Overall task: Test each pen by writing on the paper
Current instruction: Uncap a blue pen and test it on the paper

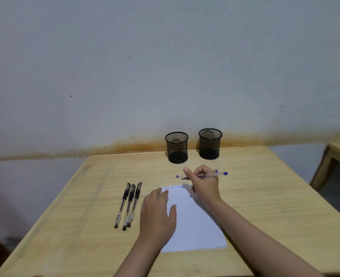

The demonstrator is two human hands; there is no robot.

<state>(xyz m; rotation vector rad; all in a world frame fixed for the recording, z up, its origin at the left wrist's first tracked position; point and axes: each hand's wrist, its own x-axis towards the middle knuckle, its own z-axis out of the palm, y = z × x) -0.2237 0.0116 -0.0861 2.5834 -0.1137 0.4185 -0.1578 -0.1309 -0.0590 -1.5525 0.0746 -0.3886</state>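
A white sheet of paper (195, 222) lies on the wooden table, with a short line of blue writing along its top edge. My left hand (158, 214) rests flat on the sheet's left side, fingers spread. My right hand (204, 181) hovers just beyond the sheet's top edge, holding a blue pen (220, 174) nearly level, tip pointing left. A second blue pen (179, 175) lies on the table behind that hand, mostly hidden. Three black capped pens (129, 204) lie side by side left of the paper.
Two black mesh pen cups, the left cup (177, 147) and the right cup (210, 143), stand at the table's (275, 196) far edge against the wall. A second wooden piece of furniture (332, 156) shows at the right edge.
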